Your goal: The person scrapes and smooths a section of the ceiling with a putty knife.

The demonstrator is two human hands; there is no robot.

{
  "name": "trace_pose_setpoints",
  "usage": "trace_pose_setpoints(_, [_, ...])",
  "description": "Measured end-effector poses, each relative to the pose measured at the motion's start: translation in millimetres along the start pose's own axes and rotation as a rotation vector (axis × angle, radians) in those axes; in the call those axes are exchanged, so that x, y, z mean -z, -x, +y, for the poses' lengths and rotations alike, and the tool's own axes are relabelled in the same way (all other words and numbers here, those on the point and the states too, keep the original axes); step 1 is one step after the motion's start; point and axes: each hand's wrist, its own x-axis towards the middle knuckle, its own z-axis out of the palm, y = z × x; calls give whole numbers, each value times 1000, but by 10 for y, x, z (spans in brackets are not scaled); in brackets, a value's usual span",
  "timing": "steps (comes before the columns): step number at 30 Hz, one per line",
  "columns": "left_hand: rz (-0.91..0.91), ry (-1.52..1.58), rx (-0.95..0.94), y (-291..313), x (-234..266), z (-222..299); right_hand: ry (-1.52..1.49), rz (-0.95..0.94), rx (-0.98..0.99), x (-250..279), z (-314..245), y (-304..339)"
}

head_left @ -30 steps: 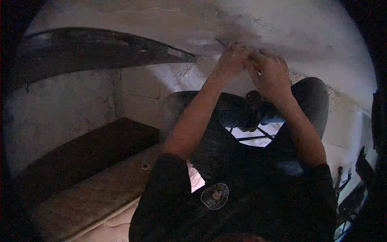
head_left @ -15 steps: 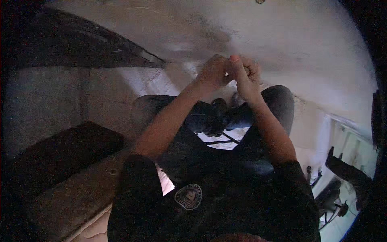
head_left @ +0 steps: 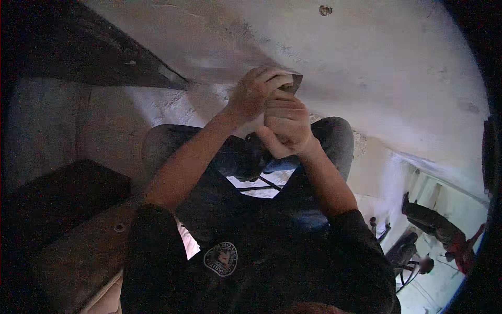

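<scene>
Both of my hands come together in front of my knees, close to the pale wall. My left hand [head_left: 252, 94] is closed, its fingertips against a small, thin grey-brown flat piece [head_left: 297, 82]. Only one corner of that piece shows past the fingers, and its kind is unclear. Just below, my right hand [head_left: 288, 123] is curled into a fist with its knuckles up, touching the left hand. Whatever the fist holds is hidden by the fingers.
Ahead rises a rough pale wall [head_left: 376, 57] with a small hole [head_left: 325, 10]. A dark panel [head_left: 68, 47] slants at upper left. Left of me lies a dark block [head_left: 68, 188]. At far right are another person [head_left: 439, 225] and a dark seat [head_left: 405, 251].
The view has shifted, and my hands sit further left in it. My right hand has turned from thumb up to knuckles up. A corner of the flat piece now shows.
</scene>
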Motion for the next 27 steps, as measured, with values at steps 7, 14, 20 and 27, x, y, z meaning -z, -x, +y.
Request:
trace_pose_setpoints(7, [171,-125,156,86,-5,-69,-63,367,-134,420,-144,-79])
trace_pose_setpoints(14, [168,-171,101,28,18,-27,66,56,-44,286,-57,-139])
trace_pose_setpoints(20, [45,-175,-43,54,62,-25,137,-155,32,103,-131,-162])
trace_pose_setpoints(27, [170,-173,-3,55,47,-26,94,109,-100,327,-179,-148])
